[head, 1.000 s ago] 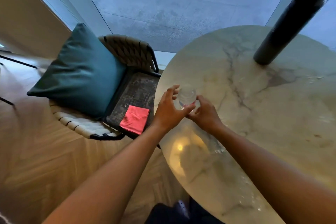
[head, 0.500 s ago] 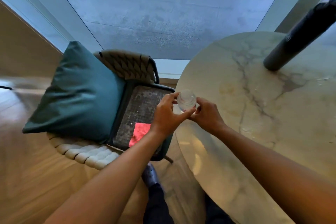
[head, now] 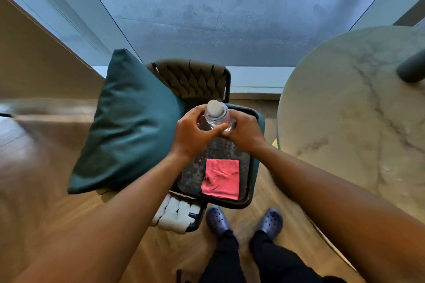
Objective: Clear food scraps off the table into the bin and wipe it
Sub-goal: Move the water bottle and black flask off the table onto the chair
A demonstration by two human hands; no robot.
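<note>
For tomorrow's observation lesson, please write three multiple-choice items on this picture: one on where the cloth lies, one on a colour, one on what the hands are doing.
1. Where does the pink cloth lie?
A. On the marble table
B. On the chair seat
C. On the floor

2. What colour is the cushion on the chair?
A. Teal
B. Yellow
C. White

3. What is the state of the two hands?
A. Both hang empty
B. Only one touches the bottle
C. Both hold the clear bottle

Answers:
1 B: the cloth lies flat on the front of the dark seat, apart from the marble table.
2 A: the cushion leaning on the chair is dark teal.
3 C: the left hand and right hand both curl round the clear water bottle, capped, above the seat.
</note>
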